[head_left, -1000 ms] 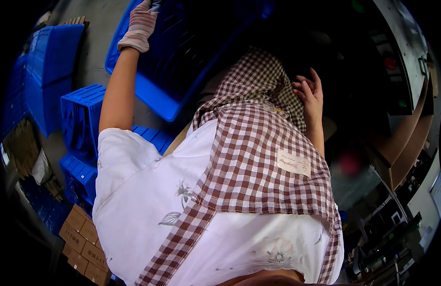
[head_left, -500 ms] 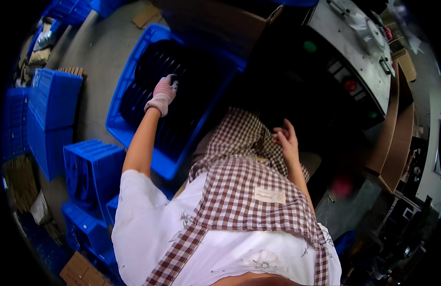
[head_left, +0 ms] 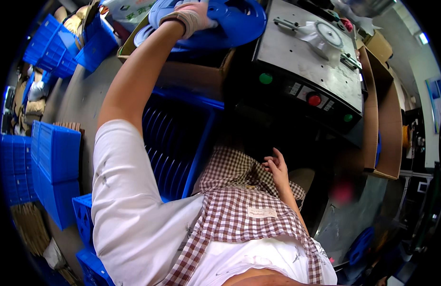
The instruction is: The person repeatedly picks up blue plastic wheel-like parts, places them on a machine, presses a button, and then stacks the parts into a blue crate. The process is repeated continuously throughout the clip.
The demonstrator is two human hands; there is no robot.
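My left hand (head_left: 194,15), in a pale pink and white glove, is at the top edge of the picture. Its fingers close on a large round blue plastic disc (head_left: 239,21), though the fingertips are only partly visible. More of the blue discs lie together there, over an open cardboard box (head_left: 196,76). My bare right hand (head_left: 276,168) hovers above my checked apron, empty, with its fingers loosely bent and apart. Below my left arm stands a blue crate (head_left: 197,152) holding a row of several upright dark discs (head_left: 165,143).
A metal-topped machine (head_left: 296,52) with green and red buttons stands ahead on the right, carrying a clear-wrapped round part (head_left: 327,35). Beside it is a tall cardboard box (head_left: 385,109). Blue crates (head_left: 56,157) are stacked along the left.
My left hand has left the discs in the blue crate and moved up and forward to the blue discs over the cardboard box. The view has shifted; my right hand stays above the apron.
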